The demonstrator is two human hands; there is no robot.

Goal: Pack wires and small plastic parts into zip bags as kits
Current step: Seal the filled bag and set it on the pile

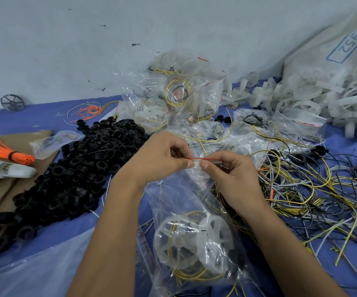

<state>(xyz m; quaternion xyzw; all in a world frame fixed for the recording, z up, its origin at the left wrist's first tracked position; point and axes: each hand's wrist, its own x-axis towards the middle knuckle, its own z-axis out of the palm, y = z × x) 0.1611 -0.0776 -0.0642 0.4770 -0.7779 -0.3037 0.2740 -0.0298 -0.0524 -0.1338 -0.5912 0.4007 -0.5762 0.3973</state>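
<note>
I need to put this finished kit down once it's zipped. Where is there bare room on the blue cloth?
Bare blue cloth lies at the far left, between the white wall and the pile of black plastic rings. The right is crowded with tangled yellow and black wires; behind the hands, filled clear bags.

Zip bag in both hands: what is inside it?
The zip bag holds two white spoked wheels, yellow wire and small black parts. The crumpled plastic hides anything more.
</note>
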